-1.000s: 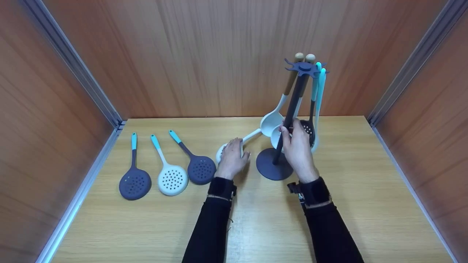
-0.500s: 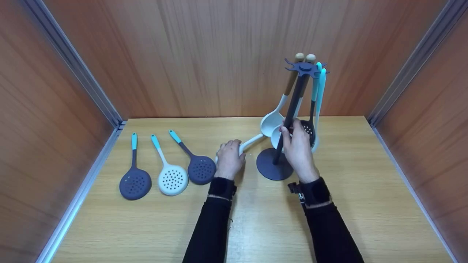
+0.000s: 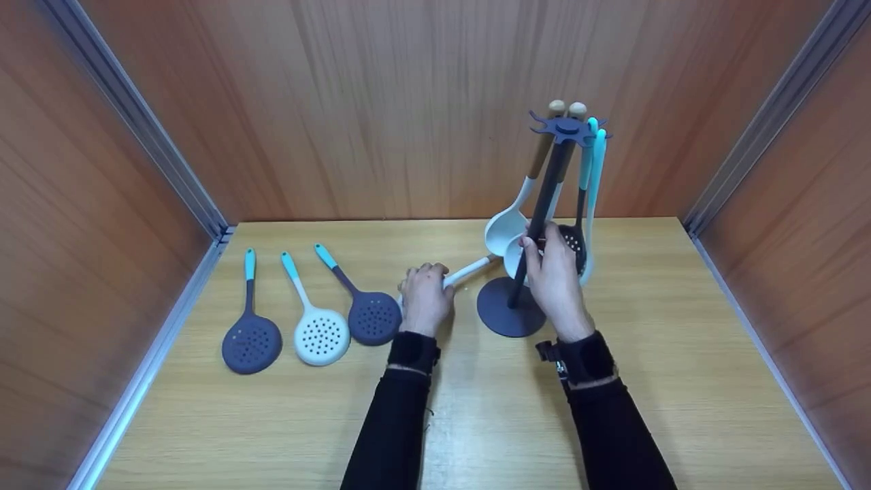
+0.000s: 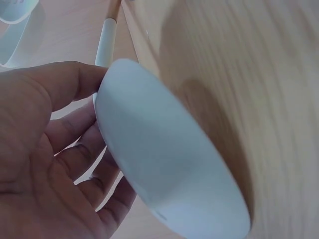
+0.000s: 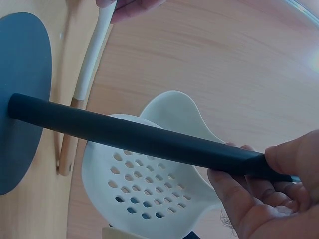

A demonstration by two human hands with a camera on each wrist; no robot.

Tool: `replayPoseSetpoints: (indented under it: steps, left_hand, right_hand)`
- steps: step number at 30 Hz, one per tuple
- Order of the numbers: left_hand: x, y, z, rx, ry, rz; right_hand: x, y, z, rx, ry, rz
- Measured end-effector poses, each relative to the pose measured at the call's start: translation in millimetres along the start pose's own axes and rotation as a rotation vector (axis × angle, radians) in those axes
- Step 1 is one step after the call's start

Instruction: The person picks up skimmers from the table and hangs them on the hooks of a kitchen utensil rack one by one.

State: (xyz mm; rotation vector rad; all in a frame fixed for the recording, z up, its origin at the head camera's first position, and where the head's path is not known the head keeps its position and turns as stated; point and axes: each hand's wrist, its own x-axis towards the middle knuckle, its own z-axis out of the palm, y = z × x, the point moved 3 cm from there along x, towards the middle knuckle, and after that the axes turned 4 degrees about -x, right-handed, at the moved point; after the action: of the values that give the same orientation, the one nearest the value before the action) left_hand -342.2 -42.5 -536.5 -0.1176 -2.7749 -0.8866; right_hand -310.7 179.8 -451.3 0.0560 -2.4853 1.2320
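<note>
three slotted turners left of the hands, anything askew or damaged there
The dark turner nearest the left hand lies slanted, while the leftmost turner lies nearly straight, so they look out of line. No damage shows.

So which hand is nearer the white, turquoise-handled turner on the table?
Left. The left hand is right of the white turner, beyond a dark turner; the right hand grips the stand, farther right.

White with a brown handle end, the utensil (image 4: 169, 149) in the left hand (image 3: 425, 299)! Left of that hand, the nearest turner (image 3: 375, 318) shows dark grey, the middle turner (image 3: 322, 337) white, the farthest turner (image 3: 251, 342) dark grey, all hole-dotted and turquoise-handled! Dark grey stand (image 3: 500, 316) in the right hand (image 3: 554, 282); streaky tan worktop (image 3: 490, 422) beneath both!
</note>
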Motion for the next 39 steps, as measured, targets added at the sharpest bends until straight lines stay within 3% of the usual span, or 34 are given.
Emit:
replayPoseSetpoints:
  steps: [10,16,28,39]
  left_hand:
    - [1.1,-1.9,1.0,0.014,-0.011,-0.003]
    - [2.4,-2.9,0.8,0.005,0.001,-0.008]
    - [7.7,-5.0,-2.4,0.037,0.051,-0.039]
    - [11.4,-2.0,-11.4,0.0,0.113,-0.069]
  right_hand:
    - [0.2,-0.1,0.3,-0.02,-0.012,0.029]
    - [0.1,0.3,1.0,-0.012,-0.005,0.006]
    - [0.7,0.0,1.8,-0.004,-0.002,-0.013]
    - [2.2,1.2,2.4,-0.006,0.006,-0.014]
